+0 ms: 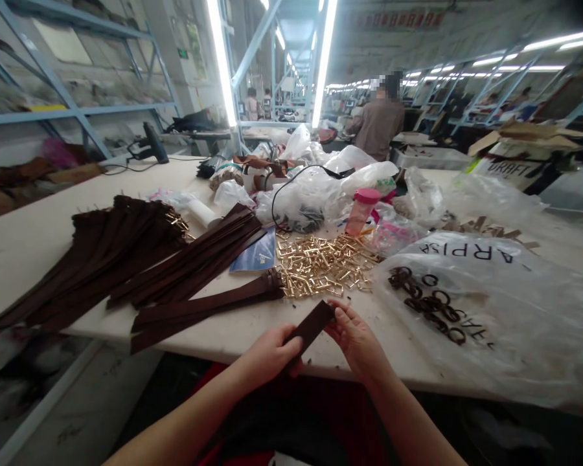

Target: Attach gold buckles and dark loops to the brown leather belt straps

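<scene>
A dark brown strap (315, 325) is held over the table's front edge. My left hand (274, 349) is closed round its lower length, thumb on top. At the strap's upper end my right hand (350, 329) pinches the tip between thumb and fingers; whether a small part is in that pinch is hidden. Just beyond lies a pile of gold metal buckles (323, 262). Left of them rest a small stack of brown straps (214, 303), a larger bundle of straps (199, 259) and a fanned heap of straps (104, 255). Dark brown rings (437, 304) lie on a plastic bag to the right.
The printed clear plastic bag (529, 317) covers the table's right side. A pink-lidded bottle (362, 212), a blue packet (255, 251) and crumpled plastic bags (315, 188) stand behind the straps and buckles. A black hot-air-gun-like tool (153, 144) is at the back left. Farther off, a person (379, 123) faces away.
</scene>
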Demonstrator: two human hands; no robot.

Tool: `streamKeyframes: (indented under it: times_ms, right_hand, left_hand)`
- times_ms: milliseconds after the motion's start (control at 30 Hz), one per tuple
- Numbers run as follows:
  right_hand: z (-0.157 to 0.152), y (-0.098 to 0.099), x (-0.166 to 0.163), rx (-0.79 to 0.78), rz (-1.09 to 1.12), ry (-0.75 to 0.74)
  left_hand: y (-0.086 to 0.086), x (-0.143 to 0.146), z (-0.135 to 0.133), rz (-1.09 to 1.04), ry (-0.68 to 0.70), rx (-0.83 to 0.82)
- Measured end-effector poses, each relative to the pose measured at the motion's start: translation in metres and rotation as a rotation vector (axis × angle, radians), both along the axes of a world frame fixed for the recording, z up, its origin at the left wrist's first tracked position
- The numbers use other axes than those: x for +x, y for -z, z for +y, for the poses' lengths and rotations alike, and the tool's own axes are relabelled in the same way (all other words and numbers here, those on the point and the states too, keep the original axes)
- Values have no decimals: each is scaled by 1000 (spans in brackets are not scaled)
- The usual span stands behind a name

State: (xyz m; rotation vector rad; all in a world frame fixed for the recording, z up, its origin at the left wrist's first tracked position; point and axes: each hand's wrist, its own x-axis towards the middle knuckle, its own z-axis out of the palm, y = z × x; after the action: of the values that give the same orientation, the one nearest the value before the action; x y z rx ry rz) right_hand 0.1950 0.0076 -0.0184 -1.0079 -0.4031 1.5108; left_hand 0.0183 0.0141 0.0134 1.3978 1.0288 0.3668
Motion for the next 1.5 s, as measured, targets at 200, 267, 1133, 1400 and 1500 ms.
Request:
streamKeyframes:
  times_ms: [200,267,1133,1400,1500]
  right_hand:
    - [-4,17,-12,24,-170,55]
    - [-6,21,-17,53,-293,68]
    - [-10,31,-30,-210,-166,-29]
    - [-9,36,-31,-161,-351,-41]
    - [-15,32,-44,-108,-449,-132]
  left_hand:
    - [6,1,-1,76,24,-90]
    - [4,0,0,65,32,-128]
    - [32,-52,26,-356,176,-824]
    - [33,-42,31,-309,56,-703]
    - [33,-21,27,-327,94,-617]
